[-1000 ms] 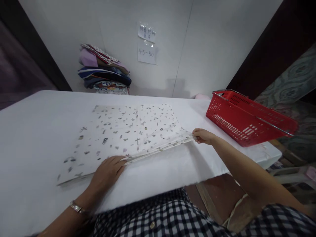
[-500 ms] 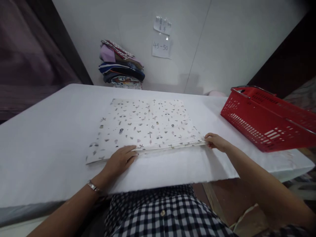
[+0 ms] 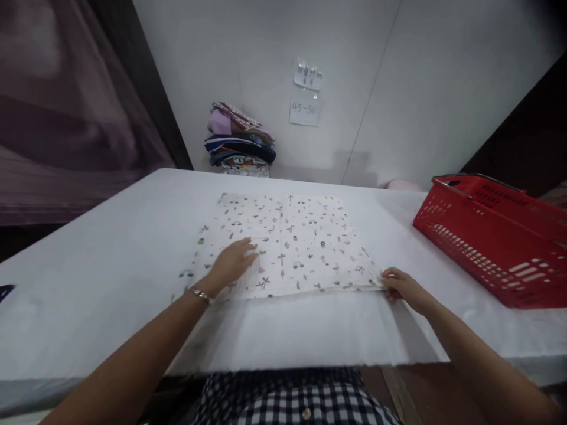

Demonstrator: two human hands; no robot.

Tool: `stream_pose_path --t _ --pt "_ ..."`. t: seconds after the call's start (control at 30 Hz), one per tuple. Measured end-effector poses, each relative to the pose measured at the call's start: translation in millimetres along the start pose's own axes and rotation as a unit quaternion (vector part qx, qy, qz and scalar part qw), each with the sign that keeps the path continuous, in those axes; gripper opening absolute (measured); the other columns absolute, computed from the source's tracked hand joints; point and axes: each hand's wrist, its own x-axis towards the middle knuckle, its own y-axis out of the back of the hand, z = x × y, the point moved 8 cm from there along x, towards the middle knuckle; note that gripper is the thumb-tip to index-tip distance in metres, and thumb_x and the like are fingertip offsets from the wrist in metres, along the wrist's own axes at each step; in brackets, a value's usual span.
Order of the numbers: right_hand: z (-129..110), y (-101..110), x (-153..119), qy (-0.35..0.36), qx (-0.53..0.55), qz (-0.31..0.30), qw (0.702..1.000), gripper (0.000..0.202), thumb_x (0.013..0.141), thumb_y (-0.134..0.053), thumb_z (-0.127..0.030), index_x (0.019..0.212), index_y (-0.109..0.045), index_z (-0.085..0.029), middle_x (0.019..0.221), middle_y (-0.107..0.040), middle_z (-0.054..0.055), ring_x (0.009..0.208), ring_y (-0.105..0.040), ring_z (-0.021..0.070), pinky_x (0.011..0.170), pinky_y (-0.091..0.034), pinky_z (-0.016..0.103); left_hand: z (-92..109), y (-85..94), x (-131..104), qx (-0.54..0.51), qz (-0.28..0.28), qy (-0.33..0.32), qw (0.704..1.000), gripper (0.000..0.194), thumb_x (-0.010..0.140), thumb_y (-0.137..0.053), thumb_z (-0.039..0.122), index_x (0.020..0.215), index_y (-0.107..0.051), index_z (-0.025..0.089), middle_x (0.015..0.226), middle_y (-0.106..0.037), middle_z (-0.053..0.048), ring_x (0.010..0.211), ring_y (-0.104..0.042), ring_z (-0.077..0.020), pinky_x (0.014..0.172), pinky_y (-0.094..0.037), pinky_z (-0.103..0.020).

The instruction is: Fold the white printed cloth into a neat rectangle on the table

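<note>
A folded white cloth [image 3: 301,248] printed with small palm trees, rainbows and other figures lies flat on the white-covered table [image 3: 110,265]. My left hand [image 3: 234,262], with a metal bracelet at the wrist, is over the cloth's left half, fingers stretched out and slightly apart; whether it touches the cloth I cannot tell. At the near right corner my right hand [image 3: 401,288] pinches the cloth's edge between thumb and fingers. The cloth's near left part is partly hidden by my left hand and forearm.
A red plastic basket [image 3: 487,242] with metal handles stands at the table's right side. Behind the far edge, a pile of folded fabrics [image 3: 241,141] rises against the white wall. Paper notes [image 3: 305,109] hang on that wall. A pinkish curtain-like cloth [image 3: 66,118] hangs at the left.
My left hand has left the cloth's near edge and moved forward over its printed surface, fingers now stretched out. My right hand keeps its pinch at the corner. The camera view has shifted.
</note>
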Motion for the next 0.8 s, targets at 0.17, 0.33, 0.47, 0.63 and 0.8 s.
stream_pose_path --t 0.17,0.33,0.47,0.63,0.8 --pt "-3 -4 -5 0.013 0.031 -0.001 0.999 0.029 0.064 -0.065 -0.033 0.085 -0.047 -0.023 0.056 -0.052 -0.007 0.048 -0.051 0.0107 0.046 -0.042 0.022 96 -52.5 24 -0.014 -0.077 -0.200 0.977 0.059 0.093 -0.030 0.058 0.138 -0.047 0.023 0.151 -0.034 -0.007 0.141 -0.028 -0.0269 0.117 -0.023 -0.048" --pt "2 -1 -14 0.017 0.033 0.002 0.999 0.027 0.066 -0.063 -0.037 0.083 -0.047 -0.024 0.056 -0.049 -0.008 0.047 -0.049 0.0093 0.045 -0.038 0.020 136 -91.8 43 0.019 -0.117 -0.277 0.954 0.071 0.092 -0.020 0.064 0.144 -0.038 0.019 0.154 -0.025 -0.009 0.143 -0.019 -0.0291 0.119 -0.014 -0.051" --pt "13 -1 -21 0.011 0.002 0.001 1.000 0.025 0.065 -0.061 -0.040 0.079 -0.047 -0.024 0.053 -0.044 -0.009 0.043 -0.044 0.0095 0.040 -0.034 0.021 130 -96.6 52 0.009 -0.129 -0.270 0.954 0.069 0.090 -0.025 0.065 0.144 -0.038 0.024 0.154 -0.026 -0.007 0.143 -0.019 -0.0290 0.119 -0.017 -0.050" --pt "19 -6 -21 0.019 -0.038 0.005 0.999 0.023 0.065 -0.058 -0.042 0.073 -0.046 -0.025 0.053 -0.042 -0.007 0.042 -0.042 0.0101 0.040 -0.033 0.022 92 -75.1 72 -0.016 -0.102 -0.196 0.975 0.066 0.091 -0.027 0.063 0.142 -0.040 0.023 0.154 -0.025 -0.008 0.143 -0.019 -0.0294 0.118 -0.018 -0.053" --pt "21 -7 -20 0.038 -0.102 0.016 0.994 0.023 0.066 -0.055 -0.048 0.070 -0.047 -0.027 0.054 -0.040 -0.005 0.045 -0.043 0.0133 0.041 -0.035 0.025 -38 -10.2 100 0.085 0.025 0.040 0.995 0.052 0.089 -0.039 0.049 0.128 -0.054 0.018 0.149 -0.036 -0.014 0.141 -0.025 -0.0329 0.113 -0.019 -0.056"
